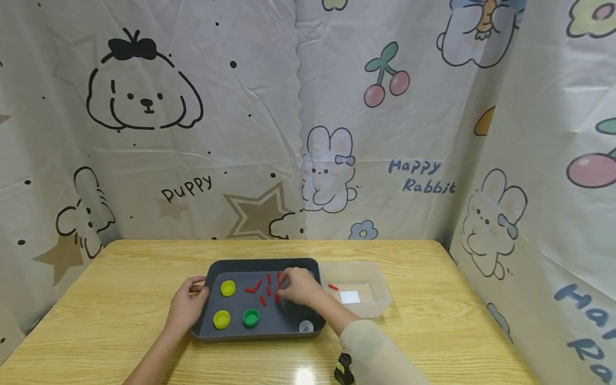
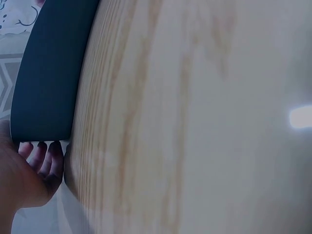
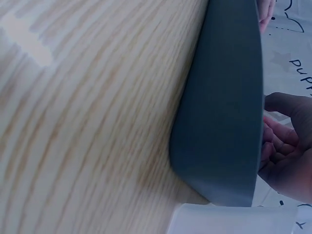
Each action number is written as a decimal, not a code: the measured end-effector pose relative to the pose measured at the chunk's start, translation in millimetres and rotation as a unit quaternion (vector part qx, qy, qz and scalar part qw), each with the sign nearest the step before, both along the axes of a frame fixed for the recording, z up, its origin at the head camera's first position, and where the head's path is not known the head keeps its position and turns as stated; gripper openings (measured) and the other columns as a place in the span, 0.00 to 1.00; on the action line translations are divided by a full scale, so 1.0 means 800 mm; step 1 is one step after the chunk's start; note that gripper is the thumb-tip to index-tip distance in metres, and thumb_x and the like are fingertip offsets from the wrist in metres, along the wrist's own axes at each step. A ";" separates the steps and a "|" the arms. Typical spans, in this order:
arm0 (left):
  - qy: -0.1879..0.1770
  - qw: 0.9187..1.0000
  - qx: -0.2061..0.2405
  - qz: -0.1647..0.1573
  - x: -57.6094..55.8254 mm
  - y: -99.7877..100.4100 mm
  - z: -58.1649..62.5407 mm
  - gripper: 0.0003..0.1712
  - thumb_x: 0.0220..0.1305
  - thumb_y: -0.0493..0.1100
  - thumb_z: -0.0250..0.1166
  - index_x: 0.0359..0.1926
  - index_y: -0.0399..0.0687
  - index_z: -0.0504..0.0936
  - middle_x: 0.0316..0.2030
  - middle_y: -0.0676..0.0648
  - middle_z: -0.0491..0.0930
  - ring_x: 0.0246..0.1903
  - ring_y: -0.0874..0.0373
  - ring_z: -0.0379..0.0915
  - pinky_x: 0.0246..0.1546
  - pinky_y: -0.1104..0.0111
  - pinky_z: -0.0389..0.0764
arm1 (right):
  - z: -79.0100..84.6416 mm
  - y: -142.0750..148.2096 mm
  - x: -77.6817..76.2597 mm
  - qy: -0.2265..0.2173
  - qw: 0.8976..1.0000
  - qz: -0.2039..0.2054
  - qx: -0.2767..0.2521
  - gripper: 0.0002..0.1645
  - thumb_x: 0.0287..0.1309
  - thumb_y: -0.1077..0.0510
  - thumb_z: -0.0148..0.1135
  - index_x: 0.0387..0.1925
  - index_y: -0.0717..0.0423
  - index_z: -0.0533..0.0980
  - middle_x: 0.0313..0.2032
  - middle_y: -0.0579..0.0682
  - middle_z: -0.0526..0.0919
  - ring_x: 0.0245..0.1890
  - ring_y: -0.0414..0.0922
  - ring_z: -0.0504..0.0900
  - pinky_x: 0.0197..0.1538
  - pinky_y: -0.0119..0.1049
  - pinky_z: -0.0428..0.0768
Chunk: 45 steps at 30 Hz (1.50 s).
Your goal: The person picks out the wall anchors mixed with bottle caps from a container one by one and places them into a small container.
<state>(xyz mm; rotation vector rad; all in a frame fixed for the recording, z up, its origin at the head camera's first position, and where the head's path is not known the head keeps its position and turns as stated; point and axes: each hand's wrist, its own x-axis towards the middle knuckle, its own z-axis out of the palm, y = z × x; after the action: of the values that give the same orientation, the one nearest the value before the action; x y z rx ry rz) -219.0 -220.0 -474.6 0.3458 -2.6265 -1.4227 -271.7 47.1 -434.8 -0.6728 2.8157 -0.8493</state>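
A dark grey tray (image 1: 260, 337) lies on the table. My left hand (image 1: 187, 303) holds its left edge, fingers curled against the end wall in the left wrist view. Over the right half of the tray my right hand (image 1: 299, 286) reaches down, fingertips among several small red sticks (image 1: 269, 290). One red stick shows right at its finger and thumb; I cannot tell whether it is pinched. In the right wrist view, the tray wall (image 3: 219, 107) hides those fingertips. Two yellow round caps (image 1: 221, 320), a green cap (image 1: 251, 317) and a clear cap (image 1: 306, 326) sit in the tray.
Against the tray's right side stands a translucent plastic box (image 1: 380, 299), with one red stick (image 1: 333, 287) and a white square (image 1: 349, 297) in it. A black object (image 1: 344, 369) shows beside the right sleeve (image 1: 377, 347). Printed curtains (image 1: 260, 149) hang behind the wooden table (image 1: 433, 299).
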 end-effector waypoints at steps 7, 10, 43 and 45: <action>-0.002 1.000 -0.003 0.003 0.000 0.000 0.000 0.23 0.66 0.41 0.51 0.60 0.38 0.67 0.45 0.36 0.73 0.41 0.49 0.75 0.33 0.71 0.71 | 0.012 0.004 0.006 0.011 1.000 0.001 -0.029 0.15 0.49 0.54 0.68 0.38 0.56 0.79 0.25 0.45 0.76 0.19 0.37 0.70 0.24 0.29 0.69; -0.002 1.000 -0.001 0.002 0.000 0.000 0.000 0.22 0.66 0.41 0.51 0.60 0.38 0.67 0.45 0.36 0.73 0.41 0.49 0.75 0.33 0.71 0.71 | 0.018 0.008 0.009 0.001 0.999 -0.005 -0.045 0.17 0.49 0.53 0.68 0.39 0.57 0.79 0.25 0.46 0.76 0.19 0.37 0.70 0.23 0.30 0.69; 0.002 1.000 -0.015 -0.007 0.000 0.001 0.003 0.22 0.66 0.41 0.52 0.59 0.37 0.68 0.45 0.36 0.74 0.37 0.55 0.74 0.31 0.72 0.71 | 0.040 0.074 0.009 0.024 0.993 -0.084 -0.083 0.16 0.48 0.51 0.69 0.36 0.57 0.77 0.22 0.46 0.72 0.20 0.39 0.67 0.22 0.30 0.66; 0.002 1.000 -0.017 -0.006 0.001 0.001 0.003 0.22 0.66 0.41 0.52 0.59 0.38 0.68 0.45 0.36 0.74 0.37 0.55 0.74 0.31 0.72 0.71 | 0.040 0.078 0.009 0.023 0.992 -0.088 -0.084 0.16 0.48 0.51 0.69 0.36 0.57 0.77 0.22 0.46 0.72 0.20 0.39 0.67 0.22 0.30 0.66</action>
<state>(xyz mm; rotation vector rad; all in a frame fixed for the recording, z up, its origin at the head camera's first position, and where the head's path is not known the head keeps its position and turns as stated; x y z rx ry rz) -218.2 -219.5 -472.3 0.3237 -2.6514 -1.3786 -264.8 109.8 -403.1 -0.4726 2.9017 -1.1257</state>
